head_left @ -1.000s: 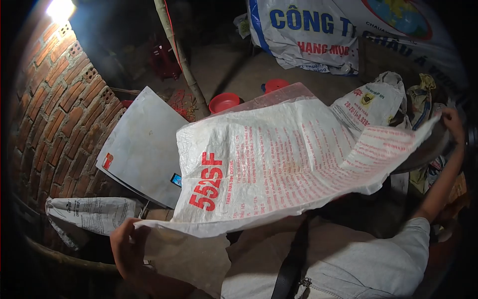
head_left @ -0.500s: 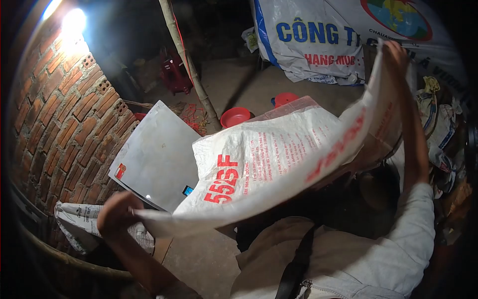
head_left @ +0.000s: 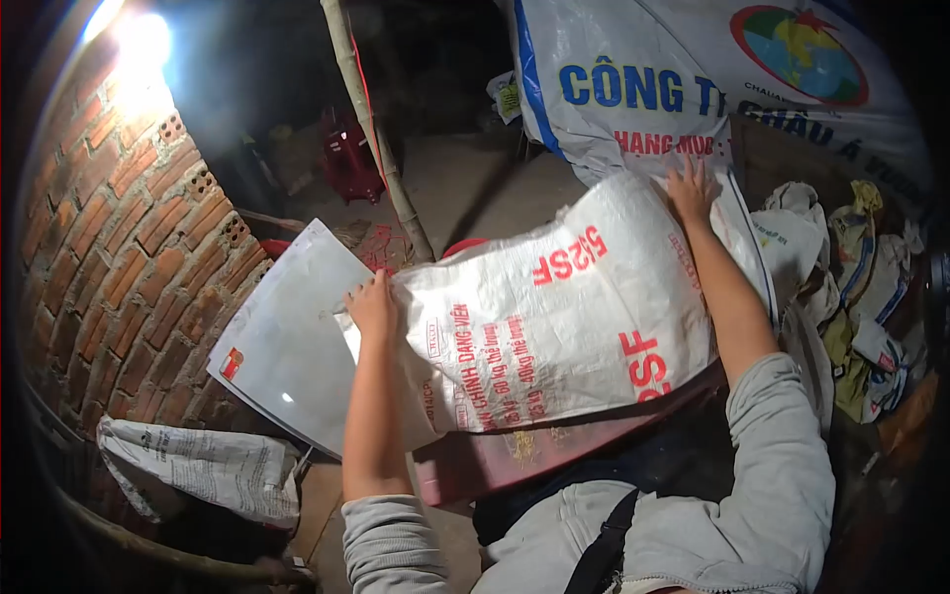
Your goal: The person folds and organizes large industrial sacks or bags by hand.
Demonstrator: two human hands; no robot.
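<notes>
A white woven plastic sack [head_left: 564, 346] with red print lies spread in front of me over a low dark-red surface [head_left: 465, 480]. My left hand [head_left: 372, 305] rests on the sack's left edge, its fingers stretched out. At the far right part of the sack, my right hand [head_left: 693, 188] lies with spread fingers pressing on it. A pale flat board [head_left: 287, 332] sits to the left, partly under the sack's left side. Near the right hand, another pale sheet with a dark edge shows under the sack.
A brick wall [head_left: 129, 247] rises at left, lit by a lamp [head_left: 143, 42]. A bamboo pole [head_left: 371, 119] stands beyond the sack. A large printed tarp [head_left: 643, 59] hangs at the back, crumpled sacks [head_left: 861, 307] pile up at right, and a printed bag [head_left: 203, 470] lies lower left.
The sack, earlier lifted and held up by its near edge and right corner, now lies flat and turned. My left hand moved up and right; my right hand came down onto it.
</notes>
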